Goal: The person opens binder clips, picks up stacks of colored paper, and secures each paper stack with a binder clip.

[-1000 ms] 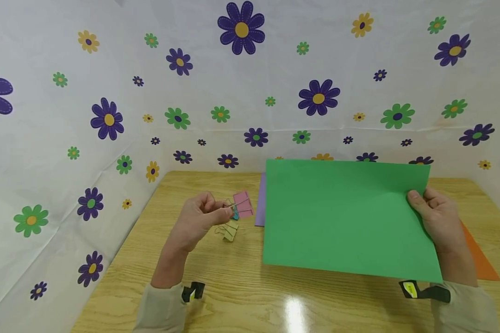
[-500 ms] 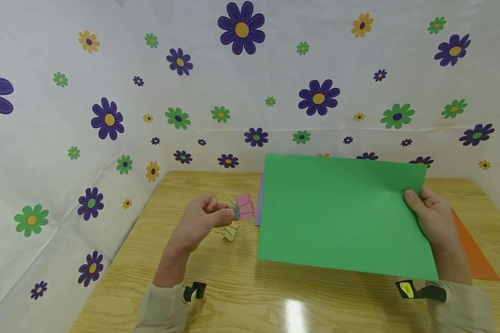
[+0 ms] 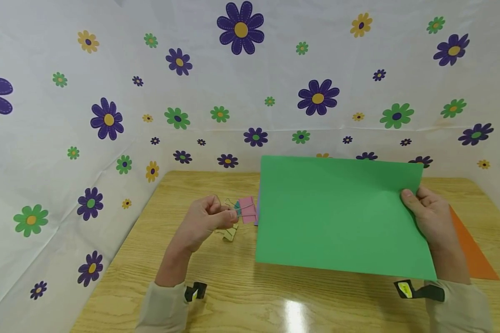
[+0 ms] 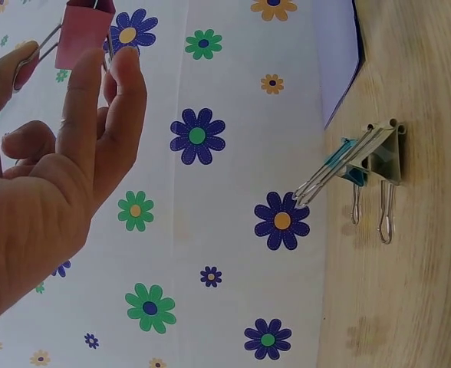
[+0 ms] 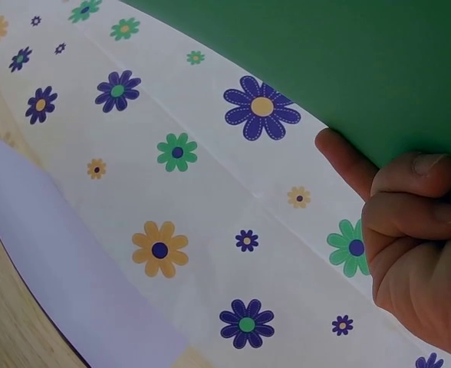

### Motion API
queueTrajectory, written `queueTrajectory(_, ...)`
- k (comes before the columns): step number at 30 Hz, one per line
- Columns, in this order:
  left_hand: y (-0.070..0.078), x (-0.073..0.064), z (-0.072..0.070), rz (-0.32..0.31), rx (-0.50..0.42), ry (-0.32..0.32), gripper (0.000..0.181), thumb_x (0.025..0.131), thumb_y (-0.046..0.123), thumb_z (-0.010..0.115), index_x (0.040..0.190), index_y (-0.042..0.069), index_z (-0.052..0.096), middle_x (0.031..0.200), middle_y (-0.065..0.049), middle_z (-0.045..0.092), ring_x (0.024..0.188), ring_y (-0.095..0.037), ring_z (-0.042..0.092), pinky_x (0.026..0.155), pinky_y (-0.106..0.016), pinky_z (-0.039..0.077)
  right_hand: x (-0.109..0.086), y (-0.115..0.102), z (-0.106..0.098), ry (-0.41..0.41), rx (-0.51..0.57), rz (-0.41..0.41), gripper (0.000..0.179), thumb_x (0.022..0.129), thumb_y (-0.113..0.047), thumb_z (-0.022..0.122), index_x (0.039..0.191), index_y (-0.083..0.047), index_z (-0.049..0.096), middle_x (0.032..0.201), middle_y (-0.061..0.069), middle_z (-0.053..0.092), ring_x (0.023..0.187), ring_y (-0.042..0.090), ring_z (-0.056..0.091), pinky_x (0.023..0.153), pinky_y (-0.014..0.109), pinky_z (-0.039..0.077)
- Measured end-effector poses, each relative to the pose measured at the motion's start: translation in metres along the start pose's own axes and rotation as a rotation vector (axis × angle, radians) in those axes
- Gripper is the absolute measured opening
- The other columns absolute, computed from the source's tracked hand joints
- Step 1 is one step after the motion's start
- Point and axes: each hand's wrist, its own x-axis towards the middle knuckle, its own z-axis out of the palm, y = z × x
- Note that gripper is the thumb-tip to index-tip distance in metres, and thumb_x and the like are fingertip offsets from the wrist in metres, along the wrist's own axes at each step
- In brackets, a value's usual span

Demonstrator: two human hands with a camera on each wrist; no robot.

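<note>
My left hand (image 3: 202, 219) pinches a pink binder clip (image 3: 247, 209) by its wire handles, thumb on one side and fingers on the other. In the left wrist view the pink binder clip (image 4: 83, 34) is held up at the top, its wire handles spread apart. My right hand (image 3: 431, 217) grips the right edge of a green sheet of paper (image 3: 341, 217), thumb on its near face. The sheet is raised over the table, its left edge close to the pink clip. In the right wrist view curled fingers (image 5: 413, 215) show behind the green sheet (image 5: 348, 54).
A yellowish binder clip (image 3: 229, 232) and a teal binder clip (image 4: 348, 161) stand on the wooden table (image 3: 233, 286), near my left hand. A purple sheet (image 5: 72, 268) lies behind the green one, mostly hidden. An orange sheet (image 3: 472, 249) lies at the right, partly behind my right arm.
The green sheet and my right hand have shifted a little to the left. My left hand has moved slightly right and down with the pink binder clip, narrowing the gap to the sheet.
</note>
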Motion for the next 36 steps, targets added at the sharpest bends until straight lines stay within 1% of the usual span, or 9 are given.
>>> queueTrajectory(5,0.0000,0.0010,0.0006,-0.018,0.007,0.007,0.047,0.092,0.005,0.066,0.077,0.009,0.022,0.092,-0.006,0.063,0.098,-0.023,0.068,0.085,-0.037,0.056,0.0002,0.0007,-0.0005,-0.009,0.008,-0.001,0.029,0.103,-0.011,0.053,0.110,-0.031,0.072,0.077,-0.006,0.072,0.059,0.006,0.067,0.054,0.018,0.052)
queueTrajectory(8,0.0001,0.0011,0.0009,-0.023,0.014,0.014,0.047,0.092,0.005,0.066,0.076,0.010,0.022,0.096,-0.008,0.066,0.098,-0.024,0.068,0.085,-0.039,0.057,0.0002,0.0011,-0.0010,-0.011,0.012,0.000,0.029,0.103,-0.011,0.052,0.110,-0.031,0.072,0.078,-0.006,0.072,0.059,0.006,0.067,0.054,0.018,0.052)
queueTrajectory(15,0.0014,0.0001,0.0021,-0.010,0.019,0.054,0.047,0.092,0.004,0.066,0.075,0.010,0.022,0.089,-0.006,0.058,0.102,-0.025,0.069,0.086,-0.041,0.057,-0.0005,-0.0002,-0.0026,-0.003,0.023,-0.002,0.030,0.103,-0.011,0.052,0.111,-0.032,0.072,0.079,-0.006,0.073,0.060,0.006,0.067,0.055,0.018,0.053)
queueTrajectory(17,0.0017,0.0000,0.0026,-0.008,0.021,0.059,0.047,0.092,0.003,0.066,0.075,0.010,0.022,0.092,-0.006,0.062,0.102,-0.026,0.070,0.085,-0.041,0.057,-0.0006,-0.0007,-0.0030,-0.001,0.029,-0.001,0.030,0.103,-0.010,0.053,0.111,-0.031,0.072,0.078,-0.006,0.073,0.060,0.006,0.067,0.054,0.018,0.053)
queueTrajectory(19,0.0017,0.0000,0.0029,-0.007,0.023,0.061,0.047,0.092,0.003,0.066,0.075,0.010,0.023,0.095,-0.006,0.065,0.101,-0.026,0.070,0.085,-0.041,0.057,-0.0006,-0.0012,-0.0030,-0.004,0.033,0.000,0.030,0.103,-0.010,0.052,0.111,-0.031,0.072,0.078,-0.006,0.073,0.060,0.006,0.067,0.054,0.018,0.053)
queueTrajectory(27,0.0012,0.0001,0.0035,-0.011,0.043,0.064,0.046,0.092,0.002,0.066,0.075,0.010,0.024,0.103,-0.012,0.068,0.097,-0.024,0.071,0.083,-0.039,0.058,-0.0007,-0.0023,-0.0005,-0.008,0.021,0.000,0.029,0.103,-0.010,0.053,0.111,-0.031,0.072,0.079,-0.006,0.073,0.060,0.005,0.067,0.054,0.018,0.052)
queueTrajectory(30,0.0014,0.0000,0.0037,-0.010,0.040,0.060,0.046,0.092,0.003,0.066,0.075,0.010,0.024,0.102,-0.012,0.068,0.097,-0.024,0.071,0.083,-0.039,0.058,-0.0010,-0.0025,-0.0008,-0.010,0.023,-0.006,0.030,0.103,-0.010,0.053,0.111,-0.031,0.072,0.079,-0.006,0.073,0.061,0.005,0.066,0.054,0.018,0.052)
queueTrajectory(34,0.0020,-0.0006,0.0035,-0.003,0.034,0.050,0.046,0.092,0.003,0.065,0.075,0.010,0.023,0.095,-0.008,0.064,0.098,-0.026,0.071,0.083,-0.040,0.058,-0.0011,-0.0026,-0.0019,-0.011,0.032,-0.008,0.031,0.103,-0.009,0.052,0.112,-0.031,0.072,0.079,-0.006,0.073,0.061,0.005,0.066,0.055,0.018,0.052)
queueTrajectory(36,0.0025,-0.0011,0.0035,0.004,0.037,0.043,0.046,0.092,0.003,0.065,0.075,0.010,0.022,0.094,-0.007,0.064,0.099,-0.027,0.070,0.084,-0.040,0.058,-0.0010,-0.0024,-0.0017,-0.014,0.033,-0.007,0.030,0.103,-0.009,0.052,0.112,-0.030,0.072,0.079,-0.005,0.073,0.061,0.006,0.067,0.055,0.018,0.053)
